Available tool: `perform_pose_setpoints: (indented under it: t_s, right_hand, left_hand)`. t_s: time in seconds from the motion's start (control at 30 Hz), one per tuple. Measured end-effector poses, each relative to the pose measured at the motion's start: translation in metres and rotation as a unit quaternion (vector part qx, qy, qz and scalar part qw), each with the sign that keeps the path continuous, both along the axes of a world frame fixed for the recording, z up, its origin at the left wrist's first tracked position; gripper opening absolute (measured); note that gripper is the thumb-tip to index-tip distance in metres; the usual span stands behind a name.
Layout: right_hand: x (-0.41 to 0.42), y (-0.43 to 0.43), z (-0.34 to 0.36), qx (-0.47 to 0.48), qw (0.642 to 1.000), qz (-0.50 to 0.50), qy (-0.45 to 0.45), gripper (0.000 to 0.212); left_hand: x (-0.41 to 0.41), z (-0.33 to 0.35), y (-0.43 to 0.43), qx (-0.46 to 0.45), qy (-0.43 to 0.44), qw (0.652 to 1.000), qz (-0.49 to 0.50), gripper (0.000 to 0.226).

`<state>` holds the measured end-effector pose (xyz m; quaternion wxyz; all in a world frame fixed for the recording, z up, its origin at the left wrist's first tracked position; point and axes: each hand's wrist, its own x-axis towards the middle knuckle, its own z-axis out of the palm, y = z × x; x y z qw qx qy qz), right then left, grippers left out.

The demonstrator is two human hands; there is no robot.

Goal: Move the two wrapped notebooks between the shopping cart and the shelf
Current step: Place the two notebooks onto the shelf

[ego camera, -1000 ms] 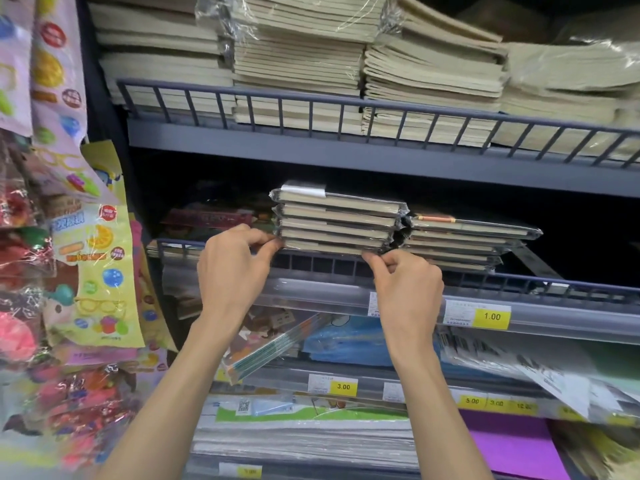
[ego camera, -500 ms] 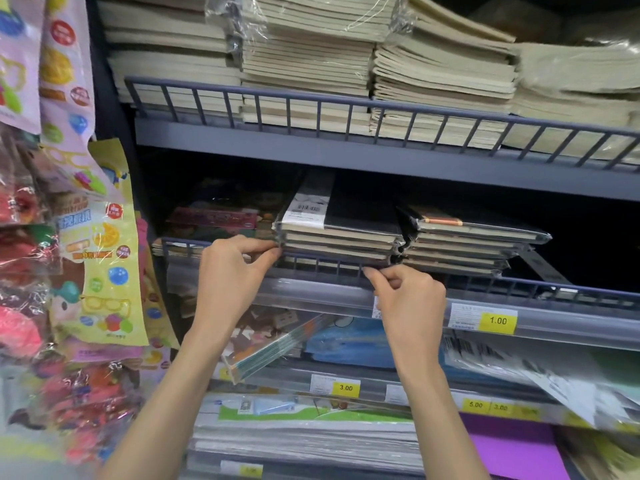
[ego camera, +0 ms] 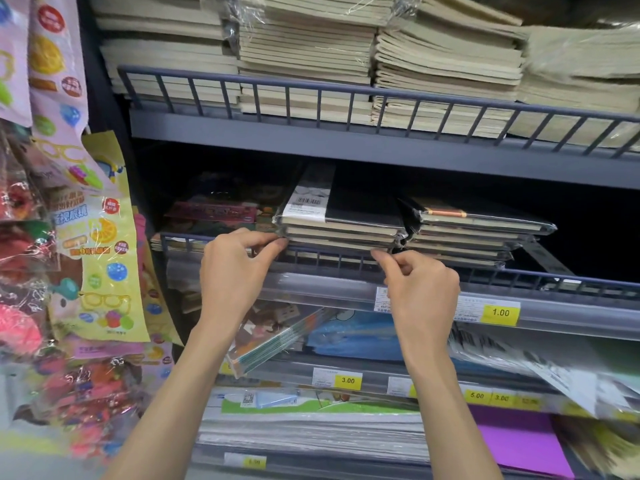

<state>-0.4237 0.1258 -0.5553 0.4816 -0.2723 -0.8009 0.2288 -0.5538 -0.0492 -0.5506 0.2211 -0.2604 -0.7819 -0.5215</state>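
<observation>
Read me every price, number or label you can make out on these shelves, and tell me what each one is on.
"1.00": yellow price tag on the middle shelf rail.
"3.00": yellow tag on the rail below.
"5.00" and "3.00": tags further right, blurry.
Barcode label on the top wrapped notebook: too small to read.
Hanging packets: print unreadable.

Left hand (ego camera: 232, 271), right hand (ego camera: 420, 292): bare, no rings, no watch; forearms unsleeved
</observation>
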Motion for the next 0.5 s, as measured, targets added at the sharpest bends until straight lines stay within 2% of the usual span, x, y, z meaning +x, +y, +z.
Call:
perform_pose_setpoints:
  t_s: [0.13,0.3,0.5]
  right_hand:
    - [-0.003,-0.001,0.006,-0.002,1.000,-0.014,-0.017,0.041]
    - [-0.004,-0.001,0.016,0.014,0.994,-0.064,-0.087,0.044]
    - [-0.007,-0.001,0.015,0.028,0.991,-0.083,-0.098,0.046]
  left_hand:
    - [0.002,0.001,0.005,0.015,0.004,1.000,-0.004,0.013]
    - [0.000,0.006,0.010,0.002,0.001,1.000,0.007,0.012]
    - [0.002,0.007,0.011,0.000,-0.005,1.000,0.021,0.013]
